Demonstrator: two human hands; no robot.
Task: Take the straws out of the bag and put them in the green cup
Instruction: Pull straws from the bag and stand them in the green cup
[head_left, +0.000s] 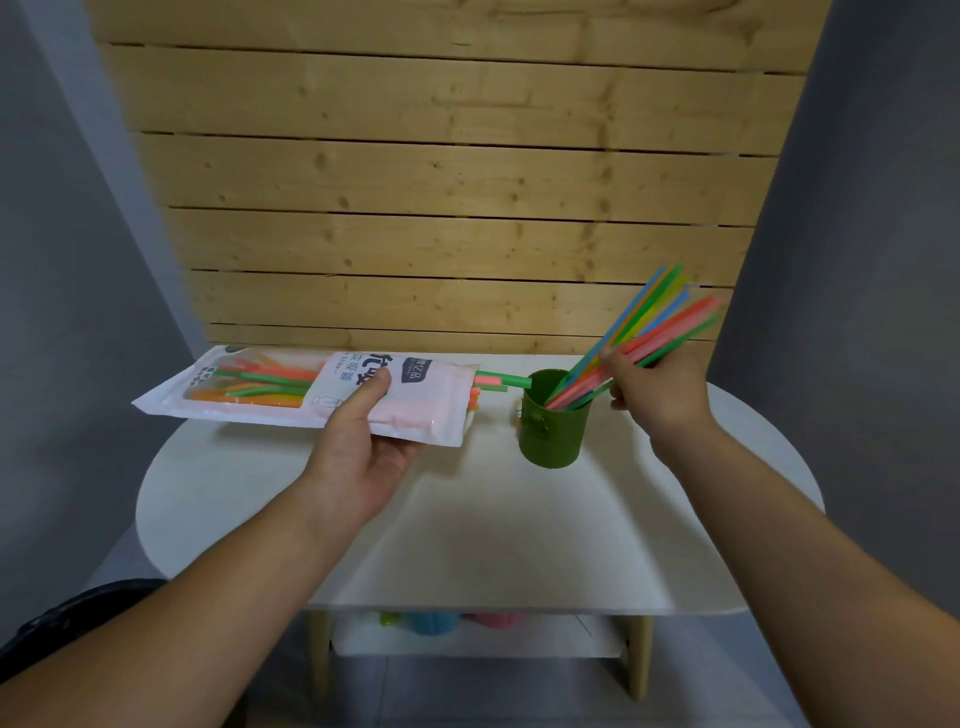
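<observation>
My left hand (363, 447) holds the white and pink straw bag (291, 389) flat above the left of the table, thumb on top. Coloured straws show through its clear window, and a few green and pink ends (498, 383) poke out of its open right end. The green cup (553, 423) stands upright on the table to the right of the bag. My right hand (657, 389) grips a bundle of coloured straws (649, 322) whose lower ends sit inside the cup; the bundle leans up and to the right.
The white rounded table (467, 530) stands against a wooden slat wall (447, 182). A lower shelf under the table holds blurred blue, pink and green items (441, 621). Grey walls flank both sides.
</observation>
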